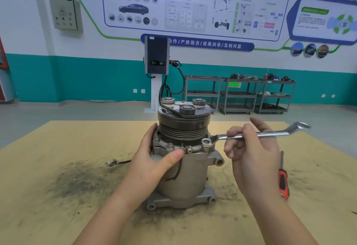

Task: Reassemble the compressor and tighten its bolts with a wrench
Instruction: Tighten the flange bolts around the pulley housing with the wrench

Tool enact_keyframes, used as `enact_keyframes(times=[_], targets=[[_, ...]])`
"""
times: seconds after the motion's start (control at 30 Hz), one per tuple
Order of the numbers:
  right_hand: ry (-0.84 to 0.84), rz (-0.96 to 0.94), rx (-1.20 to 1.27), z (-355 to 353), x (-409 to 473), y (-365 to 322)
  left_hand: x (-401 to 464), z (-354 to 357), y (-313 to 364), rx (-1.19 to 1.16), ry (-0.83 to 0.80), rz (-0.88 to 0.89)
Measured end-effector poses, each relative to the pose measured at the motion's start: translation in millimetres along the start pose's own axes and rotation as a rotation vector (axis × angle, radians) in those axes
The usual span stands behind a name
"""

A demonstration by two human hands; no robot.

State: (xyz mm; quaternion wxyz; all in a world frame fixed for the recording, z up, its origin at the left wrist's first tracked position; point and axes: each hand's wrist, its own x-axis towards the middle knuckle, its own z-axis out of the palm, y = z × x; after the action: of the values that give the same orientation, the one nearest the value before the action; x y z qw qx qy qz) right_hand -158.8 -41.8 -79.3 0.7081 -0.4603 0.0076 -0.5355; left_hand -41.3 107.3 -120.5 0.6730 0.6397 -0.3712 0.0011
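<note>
The blue banner (197, 43) on the rear wall reads in part "合作/产教融合/成果共享/互利共赢"; the smaller print on the posters above it is too fine to read. No marking is legible on the tools.

The compressor (183, 167) stands upright near the middle of the tan work mat (58, 167), long axis vertical, mounting feet on the mat and the grooved pulley (183, 126) with its clutch plate facing up. A thin black wire with a pale connector (111, 163) lies on the mat to its left.

The left hand (154, 161) grips the compressor body just below the bolted flange, fingers wrapped round the left side and thumb pressed across the front.

The right hand (251, 148) holds the combination wrench (255, 134) by its shank, fingers curled round it. The wrench lies roughly level, pointing left to right: its ring end sits over a flange bolt (206, 142) on the compressor's right side, and the open end projects toward the mat's right edge.

A red-and-black-handled screwdriver (283, 179) lies on the mat near the right edge, beside the right forearm.
</note>
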Motion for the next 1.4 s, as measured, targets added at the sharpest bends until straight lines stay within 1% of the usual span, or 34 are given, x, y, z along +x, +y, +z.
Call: enact_keyframes(times=[0.07,0.13,0.17,0.3,0.37,0.43,0.5,0.57,0.63,0.7,0.77,0.8,0.83,0.9,0.97,1.03,1.07,1.1,1.13,1.2,1.23,1.27,1.33,1.4], targets=[[-0.003,0.114,0.054,-2.3,8.0,-0.8,-0.1,0.4,0.6,0.006,-0.001,-0.001],[-0.027,0.134,0.079,-3.3,10.4,-0.3,-0.8,0.5,1.8,0.01,0.001,-0.001],[-0.043,0.078,0.051,-2.5,7.7,1.0,-1.1,0.3,2.6,0.011,0.001,-0.001],[-0.126,-0.402,-0.141,5.7,-14.2,8.1,-1.4,0.4,5.9,0.013,-0.005,-0.005],[-0.203,-0.576,-0.189,9.5,-24.2,12.1,-0.8,0.8,6.7,0.015,-0.002,0.0],[-0.281,-0.667,-0.263,10.6,-33.0,16.2,-1.0,0.9,6.6,0.009,0.0,0.006],[-0.356,-0.728,-0.389,9.4,-40.2,19.2,-1.6,1.1,7.2,0.007,0.002,0.024],[-0.395,-0.773,-0.469,9.4,-43.3,20.2,-1.9,1.2,8.1,0.014,0.001,0.027],[-0.34,-0.681,-0.343,14.9,-40.4,12.3,-1.7,0.6,8.6,0.016,-0.001,0.021],[-0.204,-0.543,-0.181,14.7,-31.7,3.3,-1.8,0.7,9.3,0.022,-0.002,0.009],[-0.093,-0.328,-0.088,10.9,-21.1,-4.9,-1.9,0.5,8.5,0.027,0.001,0.003],[-0.068,-0.205,-0.048,8.5,-15.6,-6.5,-1.9,0.4,7.9,0.028,0.002,0.004],[-0.057,-0.096,-0.009,6.0,-10.5,-6.7,-1.9,0.5,7.6,0.028,0.002,0.005],[-0.046,0.064,0.037,0.8,-0.3,-5.2,-1.6,1.0,7.9,0.033,0.004,0.007],[-0.057,0.186,0.065,-4.0,8.4,-4.2,-1.4,1.3,8.0,0.04,0.004,0.009],[-0.065,0.251,0.102,-5.4,11.8,-3.5,-1.6,0.7,7.5,0.046,0.003,0.007],[-0.059,0.227,0.103,-4.8,10.3,-1.7,-1.8,0.3,7.4,0.049,0.001,0.003],[-0.048,0.152,0.075,-3.6,6.5,0.5,-1.9,0.1,7.4,0.05,-0.001,0.001],[-0.037,0.027,0.02,-1.8,0.3,3.1,-1.9,0.0,7.6,0.049,-0.003,0.001],[-0.055,-0.307,-0.122,2.3,-14.7,10.7,-1.8,-0.1,7.5,0.046,-0.005,0.001],[-0.109,-0.461,-0.19,4.3,-21.8,14.3,-1.6,0.0,7.3,0.042,-0.006,0.002],[-0.187,-0.576,-0.255,5.7,-28.3,17.0,-1.7,0.0,6.9,0.037,-0.007,0.004],[-0.348,-0.731,-0.406,5.4,-36.5,21.1,-1.4,0.0,6.2,0.035,-0.005,0.007],[-0.439,-0.829,-0.537,2.3,-38.1,21.7,-0.9,0.5,6.0,0.037,-0.001,0.012]])
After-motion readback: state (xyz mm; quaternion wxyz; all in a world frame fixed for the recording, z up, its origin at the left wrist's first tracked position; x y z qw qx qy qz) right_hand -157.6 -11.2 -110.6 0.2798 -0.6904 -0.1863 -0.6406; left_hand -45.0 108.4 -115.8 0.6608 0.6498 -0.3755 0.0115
